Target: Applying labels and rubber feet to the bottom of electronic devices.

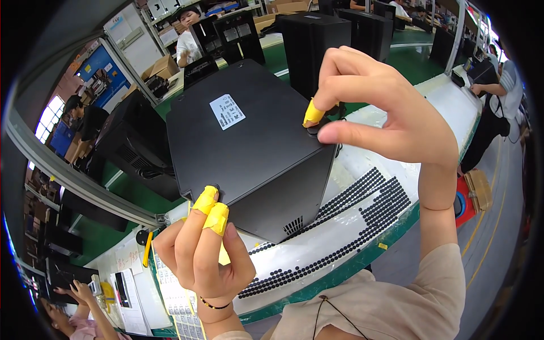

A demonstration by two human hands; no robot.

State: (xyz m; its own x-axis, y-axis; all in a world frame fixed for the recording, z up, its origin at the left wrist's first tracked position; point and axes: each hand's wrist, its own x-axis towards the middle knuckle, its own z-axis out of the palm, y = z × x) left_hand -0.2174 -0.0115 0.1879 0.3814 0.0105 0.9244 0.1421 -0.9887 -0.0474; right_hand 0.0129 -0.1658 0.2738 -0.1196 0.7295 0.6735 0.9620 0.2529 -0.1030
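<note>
A black computer case [249,124] stands in front of me, its flat top carrying a white printed label [228,111]. At the case's right corner, my right hand [385,107] is closed in a pinch, with thumb and yellow-taped forefinger at a small black round pad [313,131]. My left hand [207,243] is at the near left corner. Its fingers are bent close together, and a yellow-taped fingertip presses on another black round pad [217,189], partly covered by the finger. A small dark disc [240,64] shows at the far corner.
White sheets [345,229] with rows of black round pads lie on the green-edged bench below the case. Label sheets [184,309] and a yellow-handled tool [148,249] are at lower left. Other black cases [133,139] stand around. Co-workers are at far left, back and right.
</note>
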